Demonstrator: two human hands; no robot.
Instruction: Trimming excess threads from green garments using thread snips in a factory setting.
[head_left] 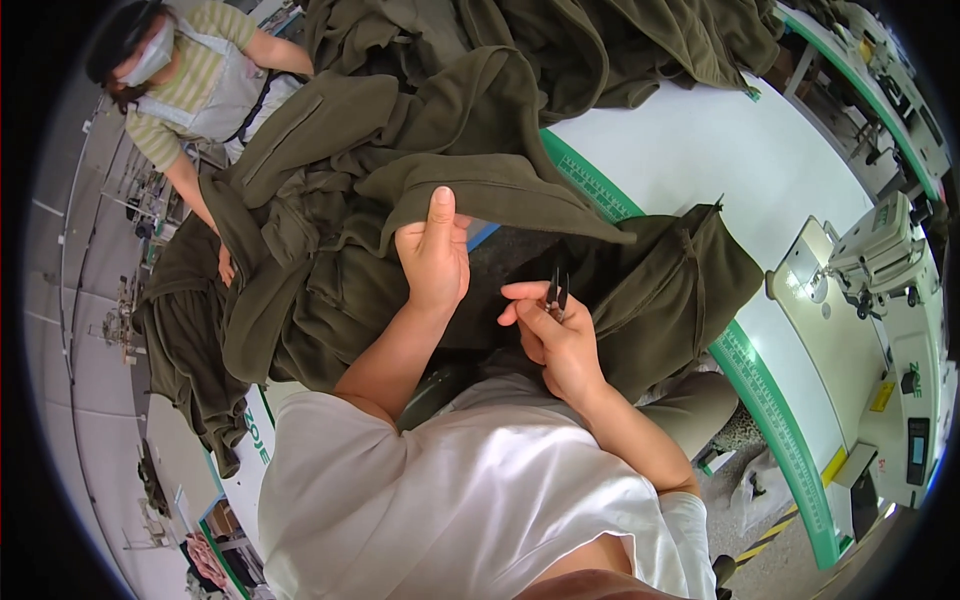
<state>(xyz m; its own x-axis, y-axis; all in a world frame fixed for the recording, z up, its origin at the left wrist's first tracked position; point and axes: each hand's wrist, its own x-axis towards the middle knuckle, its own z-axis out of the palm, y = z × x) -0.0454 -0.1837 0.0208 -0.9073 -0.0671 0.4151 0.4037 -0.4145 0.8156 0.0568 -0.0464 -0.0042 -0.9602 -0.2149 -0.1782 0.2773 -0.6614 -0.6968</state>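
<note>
My left hand (436, 258) pinches the edge of an olive-green fleece garment (490, 185), thumb on top and fingers partly behind the cloth. A seamed panel of it stretches from that grip to a point on the right. Lower and to the right, my right hand (562, 350) is closed around small thread snips (557, 288), whose two dark blades point up and stand apart. They touch no cloth. More of the olive fabric (665, 290) lies to the right of the snips, with a raised seam across it.
A white sewing machine (880, 270) stands on the right, on a white table with a green ruled edge (765, 400). Olive garments (620, 45) are heaped at the far side. At the upper left a person in a striped shirt (215, 85) has a hand on the cloth.
</note>
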